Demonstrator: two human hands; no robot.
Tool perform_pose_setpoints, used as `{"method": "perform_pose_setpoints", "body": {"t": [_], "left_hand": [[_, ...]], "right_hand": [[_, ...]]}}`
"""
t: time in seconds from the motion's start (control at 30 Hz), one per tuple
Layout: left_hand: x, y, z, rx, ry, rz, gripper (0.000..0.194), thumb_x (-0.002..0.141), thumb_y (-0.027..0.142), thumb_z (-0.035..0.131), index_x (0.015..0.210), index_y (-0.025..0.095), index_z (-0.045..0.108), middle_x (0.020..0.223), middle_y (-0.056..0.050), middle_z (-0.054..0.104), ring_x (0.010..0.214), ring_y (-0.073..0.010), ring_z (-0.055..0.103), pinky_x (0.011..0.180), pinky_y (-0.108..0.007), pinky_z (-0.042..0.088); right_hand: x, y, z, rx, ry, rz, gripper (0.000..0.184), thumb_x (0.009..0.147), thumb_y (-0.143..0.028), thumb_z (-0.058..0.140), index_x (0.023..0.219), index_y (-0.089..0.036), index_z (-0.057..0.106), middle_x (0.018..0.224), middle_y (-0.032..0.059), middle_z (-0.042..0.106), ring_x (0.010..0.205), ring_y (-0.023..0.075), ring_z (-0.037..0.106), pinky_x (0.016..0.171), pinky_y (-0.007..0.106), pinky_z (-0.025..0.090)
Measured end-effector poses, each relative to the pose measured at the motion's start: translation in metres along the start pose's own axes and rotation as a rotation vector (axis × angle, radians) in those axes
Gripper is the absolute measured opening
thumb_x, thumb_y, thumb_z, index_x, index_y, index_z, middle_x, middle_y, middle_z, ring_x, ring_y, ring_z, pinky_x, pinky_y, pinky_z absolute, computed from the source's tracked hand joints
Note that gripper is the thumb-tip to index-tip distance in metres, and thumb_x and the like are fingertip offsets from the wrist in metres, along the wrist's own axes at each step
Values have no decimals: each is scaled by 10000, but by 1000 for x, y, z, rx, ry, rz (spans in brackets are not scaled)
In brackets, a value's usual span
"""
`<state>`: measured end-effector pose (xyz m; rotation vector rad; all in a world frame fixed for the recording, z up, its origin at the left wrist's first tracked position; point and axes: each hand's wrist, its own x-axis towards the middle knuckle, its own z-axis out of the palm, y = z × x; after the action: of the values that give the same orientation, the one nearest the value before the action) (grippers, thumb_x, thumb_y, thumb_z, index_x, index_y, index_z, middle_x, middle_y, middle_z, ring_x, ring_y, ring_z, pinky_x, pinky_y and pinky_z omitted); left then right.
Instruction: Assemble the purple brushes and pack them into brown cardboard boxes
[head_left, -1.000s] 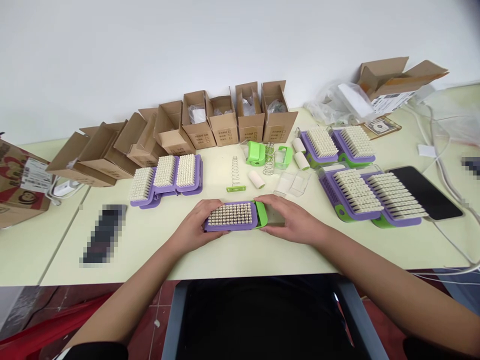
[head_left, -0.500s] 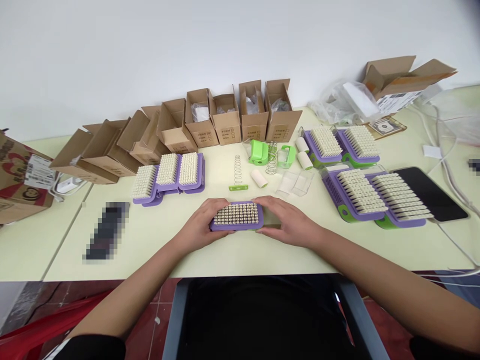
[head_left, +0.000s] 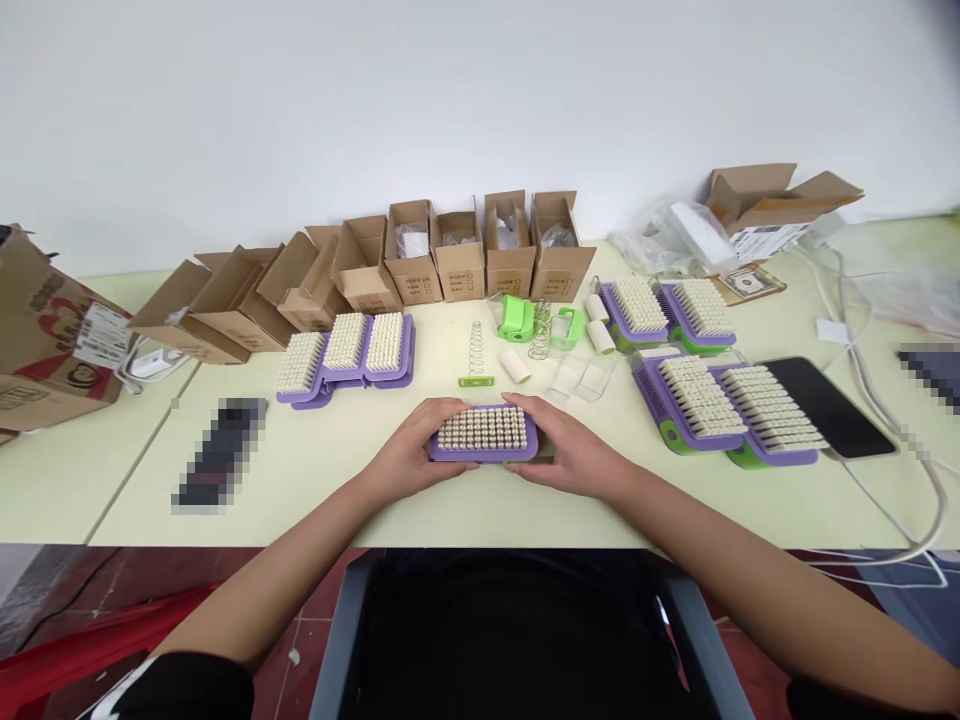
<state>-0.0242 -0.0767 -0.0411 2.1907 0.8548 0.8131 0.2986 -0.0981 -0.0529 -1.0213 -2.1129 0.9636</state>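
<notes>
Both my hands grip a purple brush head point(head_left: 484, 453) with rows of pale bristles facing up, low over the table. My left hand point(head_left: 412, 450) closes round its left end, thumb along the near side. Around the right end, my right hand point(head_left: 574, 450) is closed the same way, partly covering a darker part there. Just beyond lie a green strip point(head_left: 476, 381), an upright-looking wire spring point(head_left: 476, 348) and a white roll point(head_left: 514, 366). Clear plastic cups point(head_left: 581, 378) sit to the right of these. Behind them are green plastic housings point(head_left: 516, 319) and more springs.
Purple bristle heads point(head_left: 345, 342) stand at the left, and purple-and-green brushes point(head_left: 697, 395) at the right beside a black tablet-like slab point(head_left: 829, 405). Open cardboard boxes point(head_left: 460, 272) line the back. White cables point(head_left: 885, 390) run along the right; a blurred dark object point(head_left: 221, 455) lies left.
The camera view has shifted slightly, so the table's contents sit differently in the picture. Both hands keep their grip on the brush head, with the right hand's fingers a little closer in.
</notes>
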Motion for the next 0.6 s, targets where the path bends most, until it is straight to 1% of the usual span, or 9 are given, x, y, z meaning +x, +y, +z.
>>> {"method": "perform_pose_setpoints", "body": {"t": [0.17,0.23,0.3,0.37,0.47,0.53,0.6], "left_hand": [[24,23,2,-81,141,-88,869,894,487,927,1626,319,491,1615,-159,560,1533,-377,558,1313,-602,459],[34,30,5,-130,190,-118,877,933,513,884,1666,324,440,1666,-159,526,1569,-374,532,1339,-601,430],[42,33,11,-199,225,-115,878,992,537,811,1718,336,360,1738,-157,466,1621,-371,484,1364,-609,393],[45,31,20,-253,237,-92,942,1027,572,752,1777,346,230,1818,-158,360,1693,-374,382,1393,-627,331],[44,21,33,-275,175,-87,1131,1023,618,738,1815,363,-28,1895,-157,177,1757,-381,228,1420,-654,224],[41,14,36,-260,142,-82,1152,1029,630,722,1812,373,-83,1913,-152,91,1767,-395,182,1418,-668,207],[39,11,35,-235,172,-47,1101,1049,654,673,1813,388,-74,1917,-146,46,1770,-410,153,1405,-687,233]], "right_hand": [[-5,-7,-14,282,150,102,902,937,-479,881,1699,-399,403,1699,104,532,1480,331,627,1243,560,546],[-6,-7,-18,357,206,108,888,931,-499,883,1683,-390,423,1681,110,551,1472,328,633,1239,560,548],[-5,-4,-22,397,256,96,871,930,-519,876,1671,-377,441,1680,117,557,1504,338,608,1258,571,528],[-4,1,-25,410,309,87,835,933,-544,859,1650,-362,473,1685,117,563,1541,350,574,1274,576,511],[-2,9,-30,437,389,90,789,929,-581,840,1610,-349,517,1655,115,600,1521,364,589,1237,571,546],[-1,13,-33,468,431,94,764,937,-591,823,1601,-359,525,1637,106,614,1493,358,612,1199,558,580],[-2,14,-35,479,448,103,759,943,-585,818,1609,-372,523,1640,97,611,1486,353,618,1174,546,600]]}}
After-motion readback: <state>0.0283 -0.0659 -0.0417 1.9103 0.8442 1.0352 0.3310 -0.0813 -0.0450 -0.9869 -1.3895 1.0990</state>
